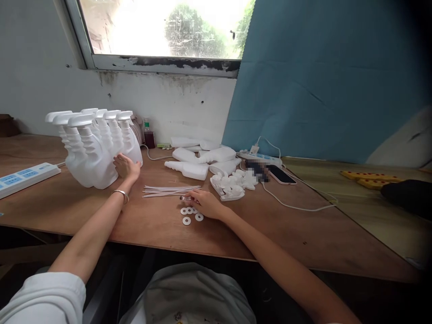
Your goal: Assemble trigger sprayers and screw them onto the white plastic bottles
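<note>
On the left, several white spray bottles [97, 155] with trigger tops stand upright in a tight group. My left hand [127, 167] is at the front right of this group, fingers outstretched and the palm turned toward the bottles; whether it presses on them I cannot tell. My right hand [205, 202] is low over the table, its fingertips closed on a small clear, shiny piece [185, 198] whose kind I cannot make out. Just under it are several white ring washers [186, 221]. Thin white tubes [168, 191] lie in a bundle behind that hand.
Empty-looking white bottles [192, 170] lie on their sides at the back. Several white spray heads [232, 184] are piled to their right, beside a phone [281, 174] and cables. Power strips [29, 177] sit at left and back. A bottle of dark liquid [149, 137] stands near the wall.
</note>
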### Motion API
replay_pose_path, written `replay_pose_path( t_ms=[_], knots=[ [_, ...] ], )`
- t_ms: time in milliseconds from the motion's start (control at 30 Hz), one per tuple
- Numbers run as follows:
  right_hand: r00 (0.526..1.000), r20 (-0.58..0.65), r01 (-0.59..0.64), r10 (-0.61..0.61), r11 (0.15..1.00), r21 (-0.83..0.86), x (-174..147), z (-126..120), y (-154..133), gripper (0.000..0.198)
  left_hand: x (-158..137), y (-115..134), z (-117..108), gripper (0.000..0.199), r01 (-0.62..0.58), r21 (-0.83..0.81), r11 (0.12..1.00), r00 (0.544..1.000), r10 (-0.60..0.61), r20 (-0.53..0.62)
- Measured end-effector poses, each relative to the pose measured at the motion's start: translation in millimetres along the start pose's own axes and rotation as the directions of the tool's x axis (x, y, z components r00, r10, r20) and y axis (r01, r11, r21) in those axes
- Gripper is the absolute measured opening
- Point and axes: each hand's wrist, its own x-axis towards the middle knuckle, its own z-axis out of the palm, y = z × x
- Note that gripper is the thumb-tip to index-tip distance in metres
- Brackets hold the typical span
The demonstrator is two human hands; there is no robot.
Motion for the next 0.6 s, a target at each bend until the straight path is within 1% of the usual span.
replay_pose_path(
  t_ms=[133, 233, 300, 367, 533, 600],
  knots=[
    [0.999, 0.022, 0.027, -0.030, 0.994, 0.105, -1, -1, -3, 0.022, 3, 4, 2, 0.068, 0.052, -0.046, 0.998, 0.998, -0.051, 0.019],
    [0.999, 0.017, 0.029, -0.032, 0.990, 0.141, -2, -4, -2, 0.021, 7, 4, 7, 0.070, 0.131, -0.101, 0.986, 0.989, -0.123, 0.084],
    [1.000, -0.006, 0.021, -0.020, 0.989, 0.143, -1, -4, 0, 0.020, 9, 3, 11, 0.072, 0.192, -0.112, 0.975, 0.976, -0.178, 0.126],
    [0.999, -0.031, 0.012, -0.008, 0.990, 0.138, -1, -2, 1, 0.020, 10, 1, 15, 0.072, 0.228, -0.109, 0.968, 0.964, -0.208, 0.166],
    [0.998, -0.056, 0.004, 0.004, 0.991, 0.134, 0, 7, 0, 0.020, 11, -5, 21, 0.062, 0.244, -0.106, 0.964, 0.938, -0.206, 0.279],
    [0.999, -0.042, 0.023, -0.016, 0.988, 0.152, 1, 9, -1, 0.019, 11, -8, 22, 0.058, 0.201, -0.117, 0.973, 0.934, -0.154, 0.323]
  ],
)
